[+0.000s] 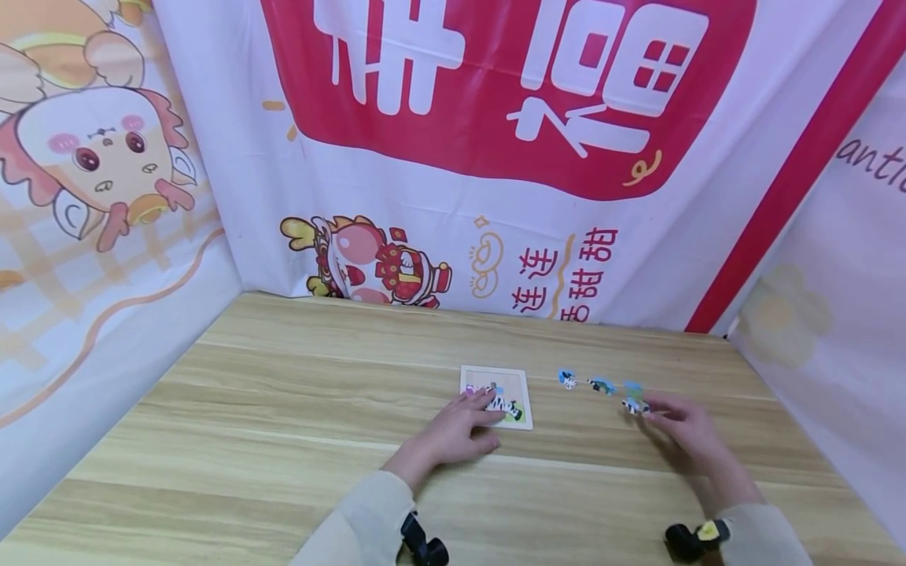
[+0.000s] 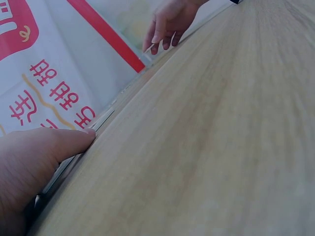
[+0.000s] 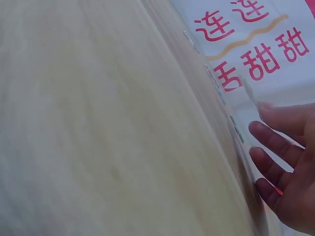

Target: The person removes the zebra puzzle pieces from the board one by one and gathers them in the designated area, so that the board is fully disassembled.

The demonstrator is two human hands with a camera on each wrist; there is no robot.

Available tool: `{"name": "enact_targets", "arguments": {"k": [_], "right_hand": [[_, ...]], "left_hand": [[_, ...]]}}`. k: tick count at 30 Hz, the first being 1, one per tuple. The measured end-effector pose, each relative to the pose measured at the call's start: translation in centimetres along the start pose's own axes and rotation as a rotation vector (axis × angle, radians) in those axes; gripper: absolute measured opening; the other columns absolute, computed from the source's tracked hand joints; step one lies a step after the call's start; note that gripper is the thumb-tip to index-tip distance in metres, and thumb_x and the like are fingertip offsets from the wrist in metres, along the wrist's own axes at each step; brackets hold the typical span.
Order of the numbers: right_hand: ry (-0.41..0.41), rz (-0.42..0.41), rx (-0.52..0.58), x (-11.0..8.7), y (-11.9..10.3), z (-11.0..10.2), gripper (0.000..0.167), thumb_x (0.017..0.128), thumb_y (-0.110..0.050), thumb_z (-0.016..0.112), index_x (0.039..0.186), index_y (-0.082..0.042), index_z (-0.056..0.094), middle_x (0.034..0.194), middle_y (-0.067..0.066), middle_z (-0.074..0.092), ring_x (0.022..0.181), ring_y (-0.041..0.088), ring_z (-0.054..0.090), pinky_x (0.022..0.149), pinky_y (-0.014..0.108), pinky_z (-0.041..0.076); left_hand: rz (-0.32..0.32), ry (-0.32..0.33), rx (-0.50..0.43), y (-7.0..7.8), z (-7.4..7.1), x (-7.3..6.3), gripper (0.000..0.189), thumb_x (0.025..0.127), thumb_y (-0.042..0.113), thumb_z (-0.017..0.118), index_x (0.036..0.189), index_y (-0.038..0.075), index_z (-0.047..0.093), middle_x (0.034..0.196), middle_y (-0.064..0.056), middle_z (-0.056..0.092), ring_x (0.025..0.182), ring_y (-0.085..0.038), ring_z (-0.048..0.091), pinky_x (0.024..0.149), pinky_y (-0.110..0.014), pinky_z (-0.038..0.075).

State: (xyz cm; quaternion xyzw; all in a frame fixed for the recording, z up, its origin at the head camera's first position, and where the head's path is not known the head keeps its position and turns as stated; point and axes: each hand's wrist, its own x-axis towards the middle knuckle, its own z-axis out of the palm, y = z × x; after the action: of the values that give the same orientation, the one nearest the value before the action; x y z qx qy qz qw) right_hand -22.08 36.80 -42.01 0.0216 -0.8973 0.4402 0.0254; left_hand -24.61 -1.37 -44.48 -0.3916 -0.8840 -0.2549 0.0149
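My left hand (image 1: 463, 428) rests over a square, light-framed puzzle board (image 1: 525, 401) showing a zebra picture. Its fingers lie across the picture and cover part of it. In the left wrist view the thumb (image 2: 74, 141) is extended beside the board's edge. Over to the right, my right hand (image 1: 683, 424) pinches a small zebra-striped puzzle piece (image 1: 635, 406) between thumb and fingers, raised above the table. The right wrist view shows this puzzle piece (image 3: 249, 92) edge-on at the thumb tip, with the other fingers loosely bent.
Loose puzzle pieces lie right of the board: one blue and white piece (image 1: 567, 379), one blue and dark piece (image 1: 602, 385), and a blue-green piece (image 1: 632, 388) near the right hand. The wooden table (image 1: 283, 409) meets a printed cloth (image 1: 396, 181) at the back.
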Motion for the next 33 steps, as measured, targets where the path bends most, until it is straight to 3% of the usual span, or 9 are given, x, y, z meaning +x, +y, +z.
{"name": "enact_targets", "arguments": {"k": [7,15,22,33], "right_hand": [[0.005,-0.022,-0.071,-0.2,0.7,-0.2,0.043,0.081,-0.022,0.060,0.115,0.003,0.052,0.105,0.021,0.055,0.091,0.026,0.052,0.078,0.039,0.040],[-0.007,0.077,-0.125,-0.3,1.6,-0.2,0.044,0.080,-0.026,0.061,0.116,-0.002,0.053,0.102,0.016,0.055,0.087,0.022,0.047,0.069,0.031,0.037],[-0.007,0.032,-0.149,-0.2,1.8,0.0,0.036,0.080,-0.018,0.061,0.112,-0.001,0.056,0.100,0.015,0.056,0.084,0.021,0.048,0.069,0.032,0.037],[-0.036,0.031,-0.164,-0.1,1.7,-0.1,0.036,0.082,-0.017,0.059,0.114,-0.002,0.055,0.105,0.017,0.055,0.090,0.025,0.048,0.073,0.038,0.038]], "left_hand": [[0.005,0.002,-0.004,-0.1,0.0,0.0,0.047,0.082,0.042,0.052,0.124,0.020,0.048,0.139,-0.006,0.024,0.127,-0.020,0.017,0.102,-0.039,0.010],[0.006,0.003,-0.004,0.0,0.0,0.0,0.047,0.082,0.042,0.051,0.124,0.020,0.048,0.138,-0.007,0.025,0.126,-0.021,0.018,0.102,-0.038,0.011],[0.005,-0.001,-0.002,0.0,-0.1,0.0,0.047,0.082,0.042,0.052,0.124,0.020,0.048,0.138,-0.007,0.026,0.126,-0.022,0.018,0.102,-0.039,0.012],[0.012,0.007,0.002,0.0,0.0,0.0,0.046,0.083,0.041,0.052,0.123,0.019,0.049,0.138,-0.008,0.026,0.126,-0.023,0.019,0.102,-0.040,0.012]]}}
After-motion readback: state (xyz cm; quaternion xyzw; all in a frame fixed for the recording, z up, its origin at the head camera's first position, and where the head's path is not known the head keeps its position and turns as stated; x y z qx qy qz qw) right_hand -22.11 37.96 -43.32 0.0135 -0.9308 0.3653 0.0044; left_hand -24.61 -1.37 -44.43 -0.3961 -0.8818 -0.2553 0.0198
